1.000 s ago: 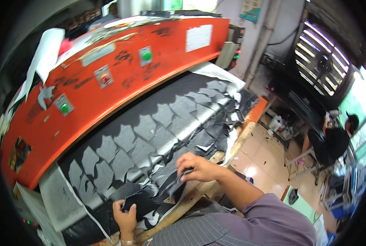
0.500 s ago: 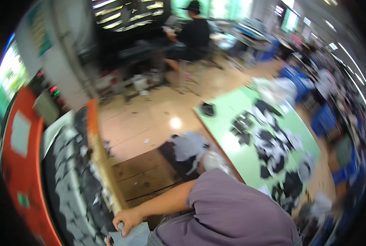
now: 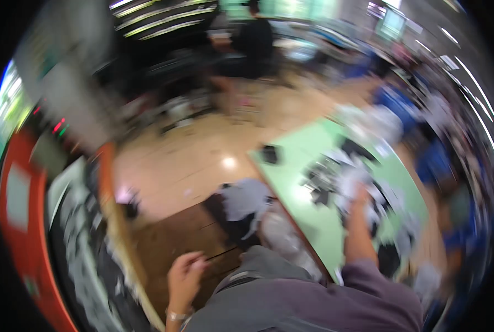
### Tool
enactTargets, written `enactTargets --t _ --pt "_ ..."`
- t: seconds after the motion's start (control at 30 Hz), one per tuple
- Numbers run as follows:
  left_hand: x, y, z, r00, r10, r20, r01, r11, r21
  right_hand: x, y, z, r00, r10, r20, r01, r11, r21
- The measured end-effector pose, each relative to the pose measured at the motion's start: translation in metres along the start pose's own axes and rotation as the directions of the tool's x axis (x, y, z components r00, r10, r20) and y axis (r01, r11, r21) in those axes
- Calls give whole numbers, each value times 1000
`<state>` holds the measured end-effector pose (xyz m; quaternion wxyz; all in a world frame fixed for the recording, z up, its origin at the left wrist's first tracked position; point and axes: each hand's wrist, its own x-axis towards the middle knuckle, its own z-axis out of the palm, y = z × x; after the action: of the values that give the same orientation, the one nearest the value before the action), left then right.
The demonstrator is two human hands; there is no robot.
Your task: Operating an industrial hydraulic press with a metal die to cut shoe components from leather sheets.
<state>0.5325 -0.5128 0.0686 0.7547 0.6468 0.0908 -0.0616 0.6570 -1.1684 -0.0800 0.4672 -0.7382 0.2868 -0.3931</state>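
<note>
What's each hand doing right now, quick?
Left hand: partly open, fingers loosely curled, nothing visible in it.
Right hand: over the pieces on the green table; too blurred to tell its grip.

Obstacles: scraps [image 3: 320,178] prob. round R hand [image 3: 359,200]

The person is wearing a dull purple short-sleeved shirt [image 3: 335,296], with grey cloth [image 3: 238,307] covering the front. A light-coloured bracelet [image 3: 175,316] is circling the wrist below the left hand [image 3: 185,278].
</note>
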Motion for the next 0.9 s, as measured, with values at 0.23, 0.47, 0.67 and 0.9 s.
enactTargets --t 0.23,0.47,0.67,0.9 --pt "-64 -8 -241 909 121 -398 -6 960 280 -9 23 112 799 78 596 -59 997 -52" --pt "-202 -71 -420 110 292 -950 294 903 312 -378 -209 459 465 -435 771 496 849 181" --pt "-346 -123 -546 -452 299 -840 686 719 -113 -767 -479 487 -371 -557 743 17 796 606" --pt "-341 -82 -576 -522 102 -847 707 608 -362 -1006 -547 493 -755 -479 447 346 287 893"
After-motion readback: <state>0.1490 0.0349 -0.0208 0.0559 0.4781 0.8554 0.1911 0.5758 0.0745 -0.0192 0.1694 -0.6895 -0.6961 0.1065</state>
